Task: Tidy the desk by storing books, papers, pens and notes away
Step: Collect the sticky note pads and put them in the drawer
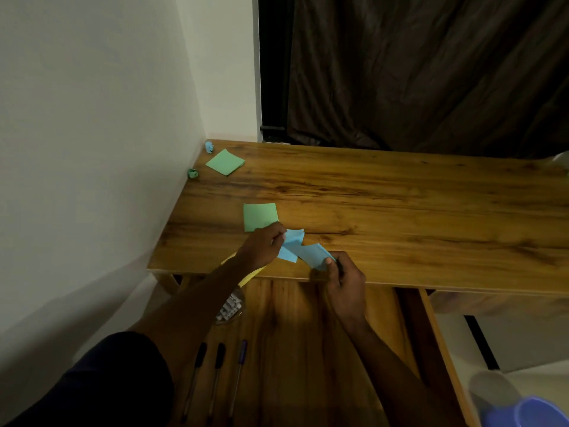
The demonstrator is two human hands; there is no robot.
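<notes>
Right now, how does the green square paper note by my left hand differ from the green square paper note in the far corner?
The near green note lies square to the wooden desk, its corner hidden behind the left hand; the far green note lies turned like a diamond, untouched. Both lie flat on it.

Bench (400, 211): one note (225, 162) is lying near the far-left corner, a wad (209, 147) behind it and a second wad (192, 173) before it; another note (260, 216) is lying nearer the front — three pens (219, 359) are lying in the drawer (308, 349) below.
</notes>
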